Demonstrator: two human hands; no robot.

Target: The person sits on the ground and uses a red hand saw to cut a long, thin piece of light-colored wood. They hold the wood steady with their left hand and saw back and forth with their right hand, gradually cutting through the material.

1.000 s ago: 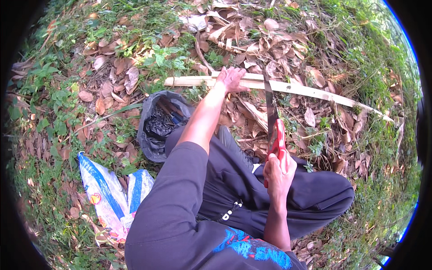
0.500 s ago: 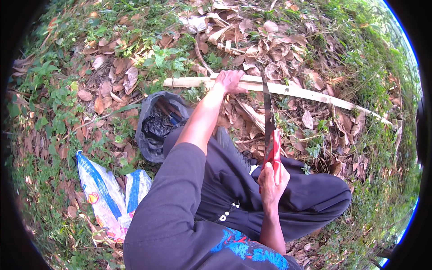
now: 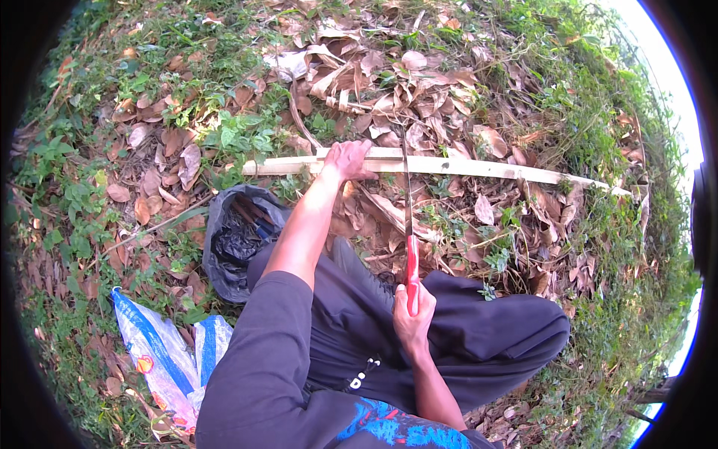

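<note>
A long, pale wooden strip [image 3: 493, 170] lies crosswise over the leaf litter in front of me. My left hand [image 3: 349, 159] grips it left of the middle, together with a shorter pale piece [image 3: 385, 153] along its far edge. In my right hand [image 3: 413, 318], fingers wrapped round the red handle, is a hand saw [image 3: 412, 258]. Its dark blade points away from me and crosses the wood just right of my left hand, seen nearly edge-on. How deep the blade sits in the wood I cannot tell.
Left of my legs stands a dark bucket [image 3: 213, 258] holding black plastic and some handled tools [image 3: 258, 221]. Nearer lies a white sack with blue stripes [image 3: 153, 329]. My folded legs [image 3: 493, 322] are below the saw. Dry leaves [image 3: 430, 97] and green plants cover the ground.
The saw blade has turned from showing its flat side to nearly edge-on, and has shifted slightly left and away along with my right hand. My left hand keeps its grip. The whole view has shifted.
</note>
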